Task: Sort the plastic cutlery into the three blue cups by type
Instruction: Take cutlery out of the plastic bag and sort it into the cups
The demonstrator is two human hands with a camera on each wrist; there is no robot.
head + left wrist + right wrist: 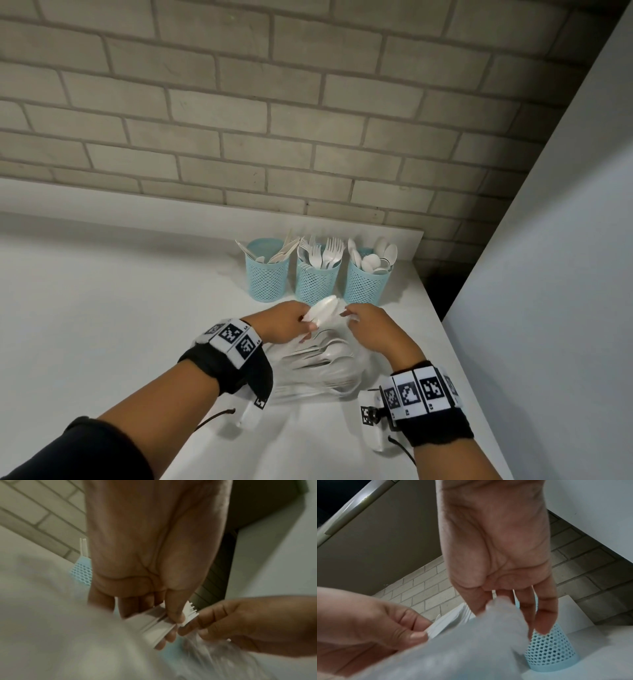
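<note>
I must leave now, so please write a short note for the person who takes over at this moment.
Left hand: pinches a bunch of white forks.
Right hand: pinches the clear plastic bag, which lies on the counter with cutlery inside.
Cups by the wall: knife cup, fork cup, spoon cup, each partly filled.
Left: drop the forks in the fork cup, then sort the bag's contents.

No readable text, label or number anywhere.

Three blue mesh plastic cups [317, 274] are blocking the brick wall side; bare white countertop [102, 308] is lying open leftward.
</note>
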